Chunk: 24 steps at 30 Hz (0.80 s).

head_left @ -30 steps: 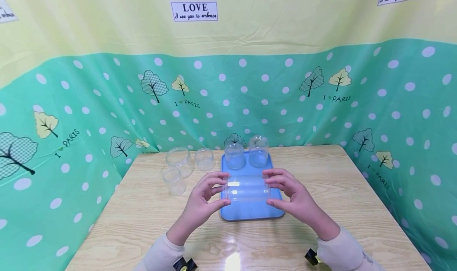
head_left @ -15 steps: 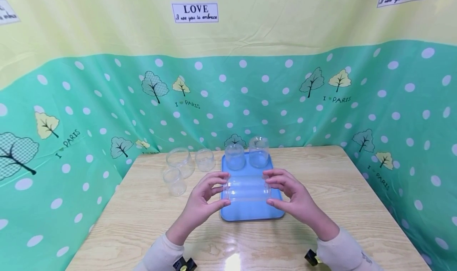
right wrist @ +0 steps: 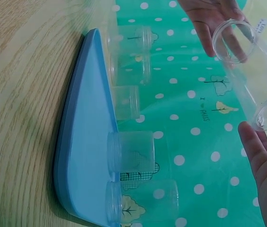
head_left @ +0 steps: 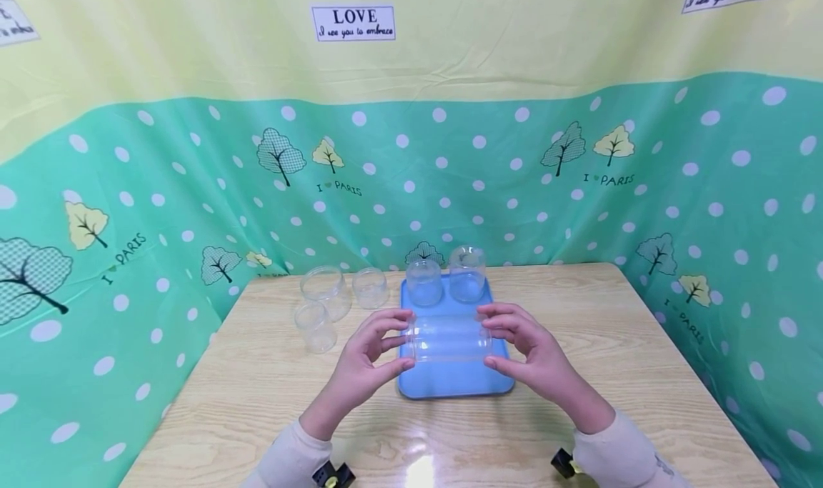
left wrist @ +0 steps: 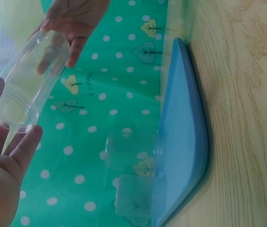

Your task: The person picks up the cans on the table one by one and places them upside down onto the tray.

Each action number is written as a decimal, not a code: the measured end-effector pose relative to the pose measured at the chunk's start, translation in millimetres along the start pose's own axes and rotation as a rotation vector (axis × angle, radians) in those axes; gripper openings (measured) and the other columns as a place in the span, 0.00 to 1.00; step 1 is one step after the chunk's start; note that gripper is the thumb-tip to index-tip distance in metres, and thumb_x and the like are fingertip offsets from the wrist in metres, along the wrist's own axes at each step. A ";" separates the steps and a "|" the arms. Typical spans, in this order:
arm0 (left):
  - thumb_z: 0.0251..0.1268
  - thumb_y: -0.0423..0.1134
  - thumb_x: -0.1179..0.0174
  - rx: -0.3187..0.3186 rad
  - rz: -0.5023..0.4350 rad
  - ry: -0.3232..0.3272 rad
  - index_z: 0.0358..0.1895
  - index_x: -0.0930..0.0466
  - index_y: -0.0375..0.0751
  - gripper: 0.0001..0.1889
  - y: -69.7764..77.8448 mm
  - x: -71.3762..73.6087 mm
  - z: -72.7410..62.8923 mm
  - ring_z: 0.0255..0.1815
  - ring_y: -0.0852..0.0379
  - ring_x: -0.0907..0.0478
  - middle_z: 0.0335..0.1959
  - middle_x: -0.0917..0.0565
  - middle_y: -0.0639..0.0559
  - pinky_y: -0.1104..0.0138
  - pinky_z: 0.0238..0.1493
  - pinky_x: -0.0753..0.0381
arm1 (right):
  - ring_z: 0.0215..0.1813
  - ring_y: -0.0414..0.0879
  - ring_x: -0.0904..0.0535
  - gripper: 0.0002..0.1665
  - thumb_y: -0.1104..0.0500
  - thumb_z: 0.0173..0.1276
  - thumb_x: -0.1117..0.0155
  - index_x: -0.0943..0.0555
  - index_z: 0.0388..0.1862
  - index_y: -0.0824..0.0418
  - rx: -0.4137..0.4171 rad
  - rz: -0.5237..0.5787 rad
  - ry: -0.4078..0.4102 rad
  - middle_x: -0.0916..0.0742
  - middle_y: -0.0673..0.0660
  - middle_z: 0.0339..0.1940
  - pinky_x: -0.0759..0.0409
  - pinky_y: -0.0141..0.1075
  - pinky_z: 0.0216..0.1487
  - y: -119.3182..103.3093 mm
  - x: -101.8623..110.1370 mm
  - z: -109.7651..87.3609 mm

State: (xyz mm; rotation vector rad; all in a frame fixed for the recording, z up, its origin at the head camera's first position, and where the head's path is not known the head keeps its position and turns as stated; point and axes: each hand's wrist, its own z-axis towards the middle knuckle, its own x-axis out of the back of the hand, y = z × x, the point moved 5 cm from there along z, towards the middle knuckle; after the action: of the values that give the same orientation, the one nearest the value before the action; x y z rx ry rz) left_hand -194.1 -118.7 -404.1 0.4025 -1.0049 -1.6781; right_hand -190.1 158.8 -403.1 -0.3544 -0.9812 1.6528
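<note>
Above the blue tray [head_left: 450, 382], a clear empty jar [head_left: 450, 338] lies sideways between my two hands. My left hand [head_left: 369, 352] grips its open, threaded mouth end, thumb below and fingers above. The closed base end is held the same way by my right hand [head_left: 530, 349]. Both wrist views show the jar [left wrist: 34, 71] raised well off the tray. Mouth down at the tray's back edge stand two other clear jars, a shorter one [head_left: 424, 282] on the left and a taller one [head_left: 466, 274] on the right.
Left of the tray, three clear jars stand mouth up on the wooden table [head_left: 257, 395]: a wide one [head_left: 326, 293], a small one [head_left: 369, 288] and another small one [head_left: 315, 327] nearer me. A patterned green and yellow curtain [head_left: 476, 181] hangs behind and at both sides.
</note>
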 end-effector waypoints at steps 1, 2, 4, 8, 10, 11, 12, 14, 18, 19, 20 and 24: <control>0.60 0.20 0.32 0.002 0.000 0.000 0.62 0.25 0.33 0.26 -0.2 0.0 0.0 0.70 0.45 0.28 0.69 0.29 0.36 0.55 0.63 0.18 | 0.71 0.48 0.26 0.34 0.80 0.59 0.29 0.24 0.63 0.63 0.004 -0.001 0.001 0.27 0.69 0.69 0.21 0.35 0.67 0.2 0.3 -0.1; 0.60 0.20 0.32 0.000 0.002 -0.001 0.62 0.25 0.33 0.26 -0.1 0.0 0.0 0.70 0.45 0.28 0.69 0.29 0.36 0.55 0.63 0.18 | 0.71 0.48 0.26 0.34 0.80 0.59 0.29 0.24 0.63 0.63 0.006 -0.002 0.000 0.27 0.69 0.69 0.21 0.35 0.67 0.4 0.5 -0.2; 0.60 0.20 0.32 0.000 0.001 -0.001 0.62 0.25 0.33 0.26 -0.4 0.2 -0.1 0.71 0.45 0.28 0.69 0.29 0.37 0.56 0.63 0.18 | 0.71 0.47 0.26 0.34 0.80 0.59 0.30 0.24 0.63 0.63 0.012 -0.002 0.001 0.27 0.70 0.69 0.21 0.35 0.67 0.3 0.8 -0.2; 0.59 0.18 0.32 -0.024 0.001 -0.007 0.62 0.25 0.32 0.26 -0.1 0.5 -0.6 0.71 0.44 0.28 0.69 0.29 0.35 0.56 0.63 0.18 | 0.71 0.47 0.26 0.34 0.80 0.59 0.30 0.24 0.63 0.63 0.012 -0.007 0.002 0.27 0.70 0.69 0.21 0.35 0.67 -0.6 1.5 0.1; 0.59 0.17 0.33 -0.042 -0.001 -0.012 0.61 0.25 0.32 0.26 -0.1 0.8 -0.5 0.70 0.43 0.28 0.68 0.29 0.34 0.55 0.63 0.18 | 0.71 0.47 0.26 0.34 0.80 0.59 0.29 0.24 0.63 0.63 0.005 -0.013 0.003 0.27 0.69 0.70 0.21 0.35 0.67 -0.6 2.1 0.2; 0.58 0.16 0.34 -0.050 -0.004 -0.014 0.61 0.26 0.30 0.26 0.0 1.1 -0.4 0.70 0.42 0.28 0.68 0.29 0.33 0.54 0.62 0.18 | 0.71 0.47 0.26 0.34 0.79 0.59 0.29 0.24 0.63 0.63 0.002 -0.017 0.004 0.27 0.69 0.70 0.21 0.35 0.67 -0.5 2.6 0.1; 0.58 0.15 0.34 -0.057 -0.008 -0.014 0.60 0.26 0.29 0.26 -0.2 1.5 -0.2 0.70 0.41 0.27 0.68 0.29 0.32 0.53 0.62 0.18 | 0.71 0.47 0.26 0.34 0.79 0.59 0.29 0.24 0.63 0.63 -0.002 -0.020 0.005 0.26 0.68 0.70 0.21 0.35 0.67 -0.3 3.1 0.0; 0.58 0.14 0.35 -0.065 -0.018 -0.012 0.60 0.26 0.27 0.25 -0.7 2.5 0.3 0.69 0.38 0.27 0.67 0.29 0.31 0.51 0.61 0.18 | 0.71 0.47 0.26 0.34 0.79 0.59 0.29 0.24 0.63 0.63 -0.007 -0.025 0.007 0.26 0.68 0.70 0.21 0.35 0.67 0.8 4.5 -0.2; 0.58 0.13 0.36 -0.079 -0.024 -0.007 0.58 0.27 0.23 0.23 -2.2 4.7 1.7 0.68 0.35 0.27 0.66 0.28 0.29 0.49 0.61 0.18 | 0.70 0.47 0.25 0.34 0.79 0.59 0.29 0.24 0.64 0.64 0.006 -0.037 0.014 0.26 0.68 0.70 0.20 0.34 0.66 2.6 8.5 -0.7; 0.59 0.14 0.36 -0.079 -0.020 -0.007 0.58 0.27 0.23 0.23 -2.4 5.2 2.2 0.68 0.35 0.27 0.66 0.28 0.29 0.49 0.61 0.18 | 0.70 0.47 0.25 0.35 0.80 0.59 0.29 0.24 0.64 0.64 0.014 -0.040 0.016 0.26 0.68 0.69 0.20 0.34 0.66 2.8 9.6 -0.8; 0.59 0.14 0.36 -0.076 -0.017 -0.005 0.58 0.27 0.23 0.22 -2.8 5.7 2.4 0.68 0.35 0.27 0.66 0.28 0.30 0.50 0.62 0.18 | 0.70 0.47 0.25 0.35 0.80 0.59 0.29 0.24 0.64 0.64 0.023 -0.044 0.018 0.26 0.68 0.69 0.20 0.34 0.66 2.9 10.7 -0.8; 0.62 0.17 0.35 -0.052 0.009 0.007 0.58 0.25 0.28 0.21 -4.7 7.8 2.9 0.68 0.40 0.26 0.65 0.27 0.33 0.51 0.62 0.18 | 0.70 0.46 0.25 0.35 0.80 0.58 0.29 0.24 0.65 0.64 0.043 -0.058 0.025 0.26 0.68 0.69 0.20 0.34 0.65 1.4 13.9 0.0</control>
State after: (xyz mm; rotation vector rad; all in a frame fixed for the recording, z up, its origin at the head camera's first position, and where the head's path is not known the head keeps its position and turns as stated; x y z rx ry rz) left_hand -201.8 -124.3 -404.4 0.3691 -0.9547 -1.6894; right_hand -195.5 171.4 -400.6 -0.3141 -0.9283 1.6107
